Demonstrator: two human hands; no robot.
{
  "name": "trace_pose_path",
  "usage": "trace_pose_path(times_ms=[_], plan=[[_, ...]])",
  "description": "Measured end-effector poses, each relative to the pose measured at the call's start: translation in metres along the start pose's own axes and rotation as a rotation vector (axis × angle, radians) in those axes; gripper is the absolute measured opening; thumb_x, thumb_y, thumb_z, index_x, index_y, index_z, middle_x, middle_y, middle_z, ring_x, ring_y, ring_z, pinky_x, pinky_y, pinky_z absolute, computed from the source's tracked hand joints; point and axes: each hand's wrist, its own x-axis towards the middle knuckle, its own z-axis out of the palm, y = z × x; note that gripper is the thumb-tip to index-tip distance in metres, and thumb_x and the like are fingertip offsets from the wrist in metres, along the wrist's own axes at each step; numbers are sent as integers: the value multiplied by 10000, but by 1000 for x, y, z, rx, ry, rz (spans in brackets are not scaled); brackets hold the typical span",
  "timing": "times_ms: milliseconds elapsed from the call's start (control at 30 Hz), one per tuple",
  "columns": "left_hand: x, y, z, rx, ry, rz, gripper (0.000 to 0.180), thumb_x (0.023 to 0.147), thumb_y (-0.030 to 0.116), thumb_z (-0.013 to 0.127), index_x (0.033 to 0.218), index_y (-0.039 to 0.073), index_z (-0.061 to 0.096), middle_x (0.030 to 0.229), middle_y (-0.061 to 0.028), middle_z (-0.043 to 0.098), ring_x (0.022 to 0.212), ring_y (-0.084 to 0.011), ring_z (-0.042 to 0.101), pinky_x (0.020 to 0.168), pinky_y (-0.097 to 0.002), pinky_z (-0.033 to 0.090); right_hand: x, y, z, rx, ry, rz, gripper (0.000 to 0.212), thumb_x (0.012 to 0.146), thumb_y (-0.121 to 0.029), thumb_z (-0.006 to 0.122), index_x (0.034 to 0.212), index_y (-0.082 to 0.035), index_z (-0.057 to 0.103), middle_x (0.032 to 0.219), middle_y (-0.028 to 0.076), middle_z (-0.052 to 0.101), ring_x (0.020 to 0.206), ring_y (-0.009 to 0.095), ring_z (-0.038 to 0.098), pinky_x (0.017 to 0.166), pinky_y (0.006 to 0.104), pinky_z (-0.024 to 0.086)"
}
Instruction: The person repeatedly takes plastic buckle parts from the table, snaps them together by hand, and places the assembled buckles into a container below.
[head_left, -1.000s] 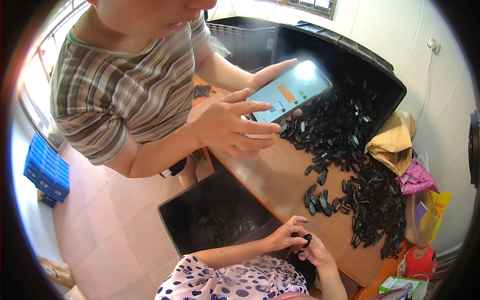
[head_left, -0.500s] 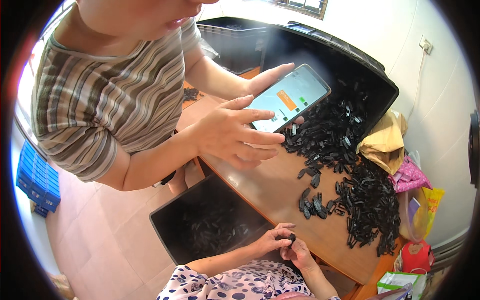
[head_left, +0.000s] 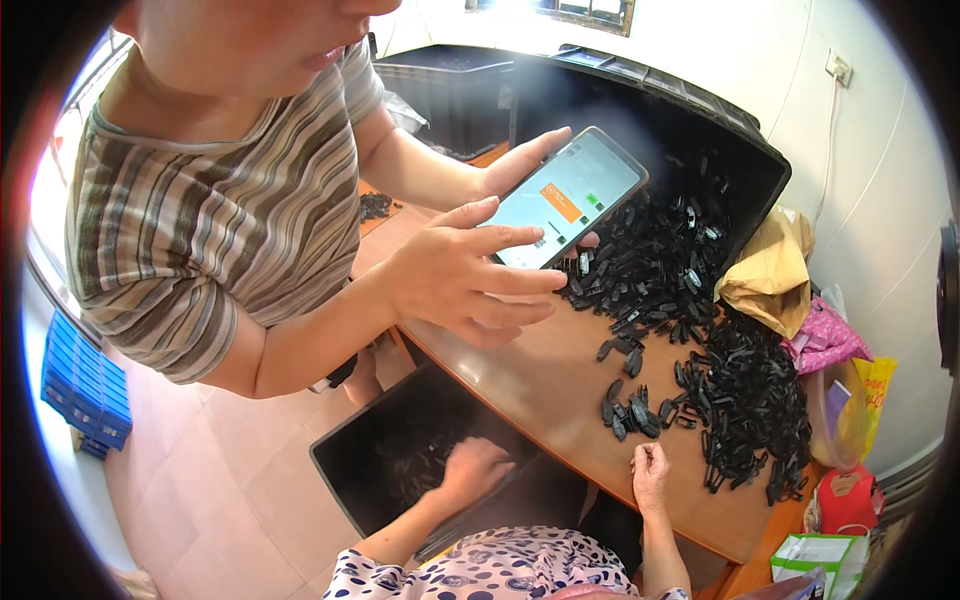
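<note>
My left hand (head_left: 478,472) hovers over the dark bin (head_left: 345,440) below the table edge, its fingers loosely apart and no piece visible in them. Small black pieces (head_left: 425,470) lie inside that bin. Over the near table edge is my right hand (head_left: 650,474), its fingers curled in and nothing showing between them. Just beyond it lies a small group of black plastic clip-like pieces (head_left: 630,412). A large heap of similar pieces (head_left: 750,400) spreads to its right.
A person in a striped shirt (head_left: 220,230) stands at the left, holding a phone (head_left: 570,200) over the table (head_left: 500,370). A large black crate (head_left: 740,150) leans at the back. Yellow wrapping (head_left: 770,270), a pink bag (head_left: 830,340) and a red item (head_left: 848,500) line the right side.
My hands were together around a small black piece. They have parted: the left moved left over the bin, the right moved up and right toward the clips. The piece is no longer visible.
</note>
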Motion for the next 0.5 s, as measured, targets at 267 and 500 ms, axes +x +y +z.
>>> trace_pose_path(times_ms=[267,500], plan=[[-44,45,148,-485,-470,227,287,928,280,547,776,38,580,660,-184,578,641,-367,600,588,-432,487,-4,0,5,-151,64,-108,142,885,-126,591,845,9,582,674,133,596,609,210,588,583,320,452],[-29,39,150,-776,-559,-224,387,978,324,482,763,13,562,590,-83,540,550,-171,526,536,-326,442,-7,3,7,-69,60,-68,154,889,-142,594,854,8,584,667,110,584,607,194,564,582,314,444]])
